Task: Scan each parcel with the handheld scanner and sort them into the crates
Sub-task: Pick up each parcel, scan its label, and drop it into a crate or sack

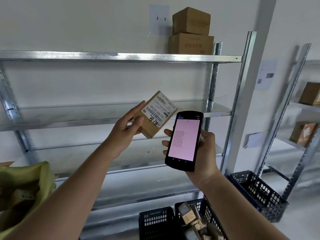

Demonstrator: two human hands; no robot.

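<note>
Head view: the left hand [127, 124] is raised in front of a metal shelf rack [121, 57] and grips a small flat cardboard parcel [156, 115] by its lower left corner, thumb on the labelled face and fingers behind. The parcel is tilted, its white shipping label with barcodes and a handwritten mark turned toward the camera. Just beside it, lower and to the right, the right hand [199, 151] holds the scanner [184, 140], a black phone-like handheld, upright; the palm wraps its right edge and fingertips show along its left edge. Its screen is lit pale pink with a column of small lines of text, too small to read. The top of the scanner overlaps the parcel's lower right corner in the picture; whether they touch I cannot tell.

On the floor below the hands stand two black lattice crates side by side: the left crate [155, 222] shows no contents from here, and the right crate [207, 212] holds several small parcels. A third crate [258, 191] stands farther right, beside the rack's upright. At the lower left edge is an open yellow-green sack [26, 181] with brown packages inside. On the top shelf two cardboard boxes [191, 32] are stacked next to a paper sign [160, 19] on the wall reading "2 - 3". A second rack [294, 118] at the right carries more boxes.
</note>
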